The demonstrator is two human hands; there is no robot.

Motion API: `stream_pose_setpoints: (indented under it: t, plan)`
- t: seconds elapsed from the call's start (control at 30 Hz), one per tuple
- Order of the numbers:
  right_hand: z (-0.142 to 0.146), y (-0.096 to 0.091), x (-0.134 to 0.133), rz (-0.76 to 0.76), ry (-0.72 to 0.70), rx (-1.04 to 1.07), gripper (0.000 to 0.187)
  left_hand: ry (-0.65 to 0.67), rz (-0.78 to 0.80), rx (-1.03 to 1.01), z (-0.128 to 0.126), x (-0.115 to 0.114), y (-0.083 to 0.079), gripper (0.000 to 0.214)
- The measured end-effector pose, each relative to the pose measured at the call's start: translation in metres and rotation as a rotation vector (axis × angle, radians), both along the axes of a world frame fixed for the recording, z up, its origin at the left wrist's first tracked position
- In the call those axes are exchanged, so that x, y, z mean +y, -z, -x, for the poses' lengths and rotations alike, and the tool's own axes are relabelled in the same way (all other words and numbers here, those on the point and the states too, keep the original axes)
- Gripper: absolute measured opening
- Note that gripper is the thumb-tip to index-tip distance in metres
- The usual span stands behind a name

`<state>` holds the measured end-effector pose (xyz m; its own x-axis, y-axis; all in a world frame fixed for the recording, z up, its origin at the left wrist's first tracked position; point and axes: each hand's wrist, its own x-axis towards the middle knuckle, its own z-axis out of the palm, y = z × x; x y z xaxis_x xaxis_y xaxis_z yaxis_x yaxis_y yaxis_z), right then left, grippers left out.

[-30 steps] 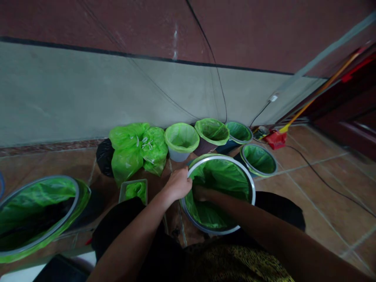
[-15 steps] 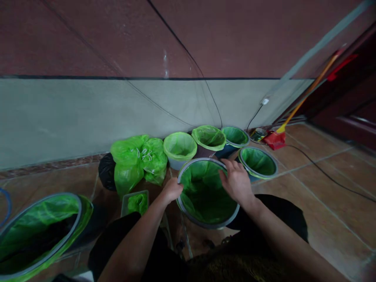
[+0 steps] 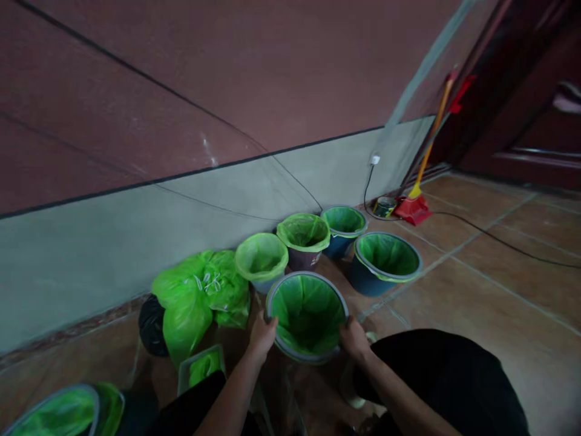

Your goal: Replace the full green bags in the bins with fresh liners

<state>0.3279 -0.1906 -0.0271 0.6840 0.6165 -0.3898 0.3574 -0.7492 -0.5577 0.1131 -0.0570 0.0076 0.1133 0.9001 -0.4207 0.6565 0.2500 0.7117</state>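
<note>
A grey-rimmed bin (image 3: 276,293) lined with a green bag sits on the tiled floor in front of me. My left hand (image 3: 262,335) grips its near left rim, fingers curled over the edge. On the near right side, my right hand (image 3: 353,337) is closed on the rim too. Both forearms reach in from the bottom of the view.
Several more green-lined bins stand along the wall: a pale one (image 3: 261,260), a dark one (image 3: 304,239), a blue one (image 3: 342,227) and a wide one (image 3: 386,261). Tied green bags (image 3: 195,297) and a black bag (image 3: 151,326) lie left. A broom with red dustpan (image 3: 412,208) leans far right.
My right hand came out of the bin's liner and moved to the near right rim. The bin now sits farther from me, and the view has tilted up and to the right.
</note>
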Motion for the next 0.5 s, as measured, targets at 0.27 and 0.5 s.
stream_pose_setpoints:
  t: [0.27,0.5]
  plan:
    - [-0.046,0.033,0.004,0.032,0.167,0.042,0.034,0.064,0.023,0.078,-0.081,0.000,0.040,0.042]
    - [-0.118,0.042,0.020,-0.001,0.233,0.012,0.037,0.013,-0.015,-0.059,-0.152,0.011,0.065,0.051]
